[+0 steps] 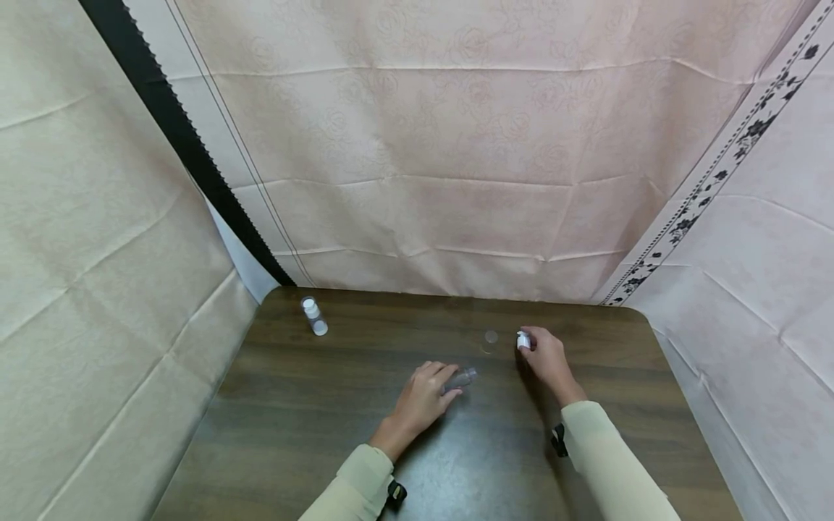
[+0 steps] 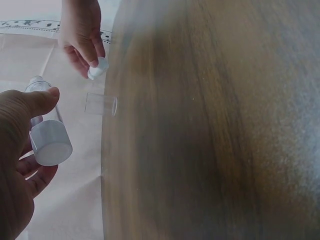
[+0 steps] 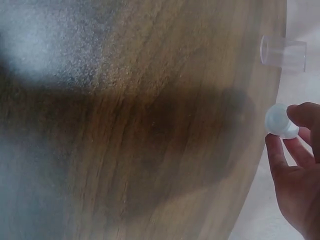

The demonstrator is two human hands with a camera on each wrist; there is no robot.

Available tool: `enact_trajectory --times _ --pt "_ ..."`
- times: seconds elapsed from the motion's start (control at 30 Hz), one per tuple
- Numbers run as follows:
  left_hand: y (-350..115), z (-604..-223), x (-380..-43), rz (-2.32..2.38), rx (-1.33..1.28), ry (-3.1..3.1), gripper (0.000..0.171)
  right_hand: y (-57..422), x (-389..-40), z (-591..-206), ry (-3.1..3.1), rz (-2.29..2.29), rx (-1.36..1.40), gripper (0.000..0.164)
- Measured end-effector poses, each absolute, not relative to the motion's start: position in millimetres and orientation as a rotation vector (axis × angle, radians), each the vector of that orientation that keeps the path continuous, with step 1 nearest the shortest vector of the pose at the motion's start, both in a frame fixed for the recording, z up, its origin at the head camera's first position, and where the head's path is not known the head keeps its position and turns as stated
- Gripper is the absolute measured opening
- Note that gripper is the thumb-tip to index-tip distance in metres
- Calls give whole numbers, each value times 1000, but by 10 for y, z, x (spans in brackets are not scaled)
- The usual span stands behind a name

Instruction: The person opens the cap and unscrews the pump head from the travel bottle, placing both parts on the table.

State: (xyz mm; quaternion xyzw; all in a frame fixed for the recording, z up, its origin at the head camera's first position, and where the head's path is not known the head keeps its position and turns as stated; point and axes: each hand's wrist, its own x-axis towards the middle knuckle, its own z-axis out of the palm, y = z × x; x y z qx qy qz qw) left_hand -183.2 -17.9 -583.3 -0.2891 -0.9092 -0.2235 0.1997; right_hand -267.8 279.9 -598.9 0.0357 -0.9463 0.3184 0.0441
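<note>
Clear bottle (image 1: 461,379) is in your left hand (image 1: 420,396), thumb and fingers curled round its body, over the middle of the table (image 1: 365,441); its long axis runs from near left to far right, so the bare neck (image 2: 36,81) points right and slightly far, while the white base (image 2: 52,147) sits at the opposite end, plain in your left wrist view but hidden by the hand from above. Your right hand (image 1: 549,360) is to the right and farther off, pinching a small white nozzle piece (image 1: 524,340) between thumb and fingers; that piece and the bottle are well apart. What any coming move seems to turn on is this line: the neck looks roughly toward the white nozzle piece, which lies to its right and on the far side; your left hand has the bottle, your right hand has the piece, and neither is free. Between them, a little left of the piece and on the far side of the neck, a clear cap (image 1: 490,340) appears to stand upright on the table, nearer your right hand than your left, touched by neither; a second bottle (image 1: 314,316), white at both ends, is near the far left corner, well away from both hands.
</note>
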Motion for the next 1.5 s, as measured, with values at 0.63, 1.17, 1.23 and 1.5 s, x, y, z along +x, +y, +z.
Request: enact_trajectory --times 0.63,1.17,1.23,1.5 --pt "-206 -5825 -1865 -626 -817 -2529 41 2816 -2780 -6079 -3074 963 58 44" --pt "-198 -5818 -1960 -650 -823 -2501 43 2838 -2730 -6048 -3056 995 64 48" --pt "-198 -5797 -1994 -650 -817 -2490 43 2849 -2717 -6036 -3032 1015 61 48" --pt "-218 -5691 -2201 -672 -770 -2584 40 2901 -2667 -5963 -2963 1047 56 49"
